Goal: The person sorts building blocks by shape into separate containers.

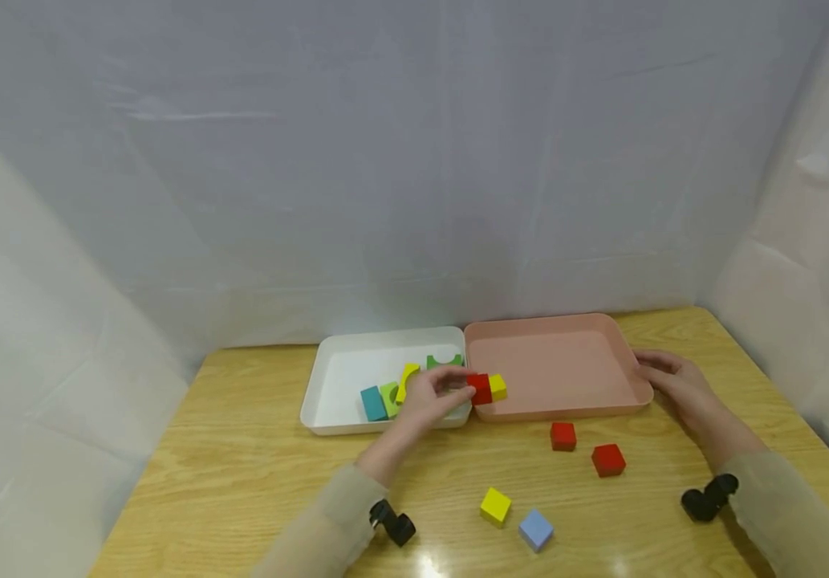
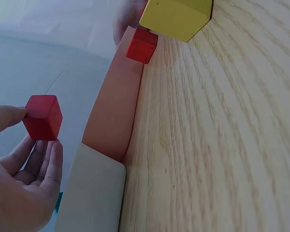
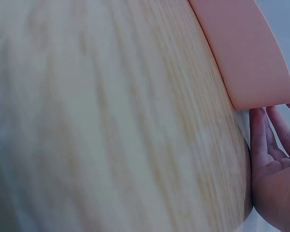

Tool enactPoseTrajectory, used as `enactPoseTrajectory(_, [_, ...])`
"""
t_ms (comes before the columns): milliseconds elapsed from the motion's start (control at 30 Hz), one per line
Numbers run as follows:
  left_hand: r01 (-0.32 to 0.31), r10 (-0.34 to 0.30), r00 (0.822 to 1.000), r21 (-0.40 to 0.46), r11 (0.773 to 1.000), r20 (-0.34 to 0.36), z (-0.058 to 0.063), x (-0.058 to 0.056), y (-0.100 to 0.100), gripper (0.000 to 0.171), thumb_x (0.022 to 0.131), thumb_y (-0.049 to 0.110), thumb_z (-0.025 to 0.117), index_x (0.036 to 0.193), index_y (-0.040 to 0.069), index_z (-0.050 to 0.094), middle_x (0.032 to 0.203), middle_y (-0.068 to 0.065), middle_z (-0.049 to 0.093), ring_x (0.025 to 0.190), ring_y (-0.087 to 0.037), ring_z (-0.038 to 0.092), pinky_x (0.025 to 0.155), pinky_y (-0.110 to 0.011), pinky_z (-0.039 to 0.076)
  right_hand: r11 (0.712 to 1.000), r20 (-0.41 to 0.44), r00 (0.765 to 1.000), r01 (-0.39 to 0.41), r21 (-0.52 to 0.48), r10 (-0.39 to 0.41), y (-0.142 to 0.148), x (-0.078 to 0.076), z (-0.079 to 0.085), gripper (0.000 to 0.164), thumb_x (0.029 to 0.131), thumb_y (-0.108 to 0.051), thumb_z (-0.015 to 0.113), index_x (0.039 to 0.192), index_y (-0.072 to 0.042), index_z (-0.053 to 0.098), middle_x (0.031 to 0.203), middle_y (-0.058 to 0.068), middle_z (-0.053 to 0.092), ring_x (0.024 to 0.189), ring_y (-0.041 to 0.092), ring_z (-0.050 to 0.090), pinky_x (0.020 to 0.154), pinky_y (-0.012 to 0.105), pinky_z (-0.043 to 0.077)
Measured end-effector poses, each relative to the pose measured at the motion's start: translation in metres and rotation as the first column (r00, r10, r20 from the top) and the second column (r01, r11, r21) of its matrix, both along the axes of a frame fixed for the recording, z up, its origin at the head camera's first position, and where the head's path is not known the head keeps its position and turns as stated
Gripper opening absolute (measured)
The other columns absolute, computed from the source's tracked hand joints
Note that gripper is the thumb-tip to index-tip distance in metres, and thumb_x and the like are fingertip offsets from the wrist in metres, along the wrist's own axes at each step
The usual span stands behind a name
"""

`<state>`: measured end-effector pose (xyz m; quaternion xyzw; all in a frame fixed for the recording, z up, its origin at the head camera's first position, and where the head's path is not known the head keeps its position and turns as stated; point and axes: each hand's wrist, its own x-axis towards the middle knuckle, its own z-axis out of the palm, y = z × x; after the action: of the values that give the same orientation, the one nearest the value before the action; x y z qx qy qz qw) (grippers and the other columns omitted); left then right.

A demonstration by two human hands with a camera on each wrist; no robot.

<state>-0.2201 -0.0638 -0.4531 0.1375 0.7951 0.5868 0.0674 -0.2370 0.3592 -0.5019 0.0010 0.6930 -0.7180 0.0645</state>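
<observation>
My left hand point(image 1: 432, 397) pinches a red block point(image 2: 42, 116) between thumb and fingertips, raised where the white tray point(image 1: 323, 377) and the pink tray point(image 1: 551, 361) meet. Just right of that block in the head view, a yellow block point(image 1: 497, 387) shows at the pink tray's left end. At the opposite end, my right hand point(image 1: 681, 389) touches the tray. Its fairly straight fingers point(image 3: 259, 130) meet the outer wall, with one fingertip up at the rim. Inside the white tray lie a teal block point(image 1: 374, 404), a light green piece point(image 1: 388, 397), a yellow arch point(image 1: 407, 381) and a green arch point(image 1: 444, 361).
On the wooden table point(image 1: 241, 449), in front of the pink tray, are two red blocks point(image 1: 562, 436). Nearer to me lie a yellow block point(image 1: 496, 506) and a light blue block point(image 1: 535, 530). White sheeting point(image 1: 414, 160) rises behind the trays and at both sides.
</observation>
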Motion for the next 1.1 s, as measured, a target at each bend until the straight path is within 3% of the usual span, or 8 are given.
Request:
enactPoseTrajectory(267, [0.025, -0.024, 1.0, -0.017, 1.0, 0.018, -0.003, -0.001, 0.012, 0.033, 0.101, 0.014, 0.073, 0.132, 0.002, 0.07, 0.131, -0.019, 0.072, 0.119, -0.034, 0.07, 0.103, -0.038, 0.061, 1.0, -0.008, 1.0, -0.003, -0.012, 0.003, 0.001, 0.001, 0.001, 0.03, 0.107, -0.01, 0.063, 0.11, -0.039, 0.073, 0.105, -0.026, 0.073, 0.096, -0.008, 0.069, 0.081, 0.011, 0.058])
enactPoseTrajectory(500, [0.045, -0.046, 0.999, -0.036, 0.998, -0.013, -0.005, -0.003, 0.023, 0.033, 0.1, 0.009, 0.074, 0.131, 0.001, 0.071, 0.129, -0.021, 0.073, 0.117, -0.037, 0.072, 0.102, -0.04, 0.062, 0.999, -0.049, 0.999, -0.002, 0.048, 0.004, 0.001, 0.001, 0.001, 0.033, 0.107, -0.01, 0.063, 0.11, -0.042, 0.072, 0.105, -0.029, 0.072, 0.096, -0.012, 0.066, 0.082, 0.007, 0.055])
enactPoseTrajectory(733, [0.055, -0.056, 0.998, -0.052, 0.997, -0.013, -0.004, -0.003, 0.032, 0.033, 0.099, 0.01, 0.075, 0.131, 0.002, 0.071, 0.128, -0.02, 0.073, 0.116, -0.035, 0.072, 0.102, -0.04, 0.062, 0.999, -0.027, 1.0, -0.001, 0.053, 0.003, 0.002, -0.001, -0.001, 0.031, 0.107, -0.01, 0.063, 0.111, -0.039, 0.072, 0.105, -0.028, 0.072, 0.097, -0.01, 0.067, 0.082, 0.008, 0.055])
enactPoseTrajectory(1100, [0.073, -0.074, 0.997, -0.088, 0.993, -0.015, -0.007, -0.012, 0.045, 0.032, 0.098, 0.011, 0.076, 0.129, 0.005, 0.073, 0.129, -0.016, 0.074, 0.115, -0.033, 0.072, 0.101, -0.039, 0.062, 0.998, -0.046, 0.999, 0.009, 0.056, -0.007, 0.005, -0.001, -0.002, 0.029, 0.107, -0.012, 0.064, 0.111, -0.04, 0.073, 0.105, -0.028, 0.072, 0.097, -0.011, 0.066, 0.082, 0.007, 0.055])
